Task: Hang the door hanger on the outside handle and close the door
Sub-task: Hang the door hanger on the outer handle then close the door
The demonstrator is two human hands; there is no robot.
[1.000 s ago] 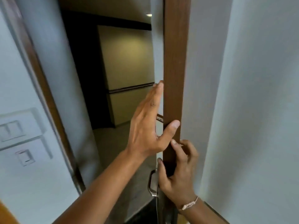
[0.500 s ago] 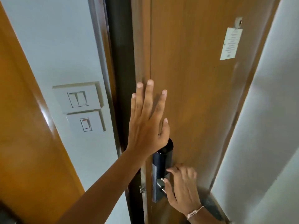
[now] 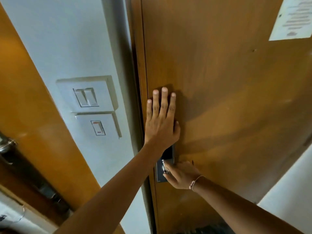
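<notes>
Two hands are on the wooden door [image 3: 228, 98], seen from inside the room. The left hand [image 3: 161, 122] lies flat against the panel near its latch edge, fingers [image 3: 164, 102] stretched straight and close together, holding nothing. Half a second ago the same hand hovered spread before a dark gap between door and frame; that gap has now narrowed to a thin dark line along the frame [image 3: 133, 81], so the door looks shut or all but shut. A second ago the door stood wide, its edge toward the camera and a corridor visible beyond it.

The right hand [image 3: 181, 174], a thin bracelet [image 3: 194, 182] at its wrist, sits lower at the dark lock plate [image 3: 160, 173], its fingers curled about the metal inside handle [image 3: 164, 165]; how firmly they grip cannot be told, since the back of the hand hides them. It was at this handle half a second ago as well.

No part of the door hanger shows: the outside handle is behind the door, out of sight.

On the white wall left of the frame are a double switch [image 3: 86, 97] and, under it, a single switch [image 3: 98, 127]. A printed notice [image 3: 292, 17] is fixed high on the door at the right.
</notes>
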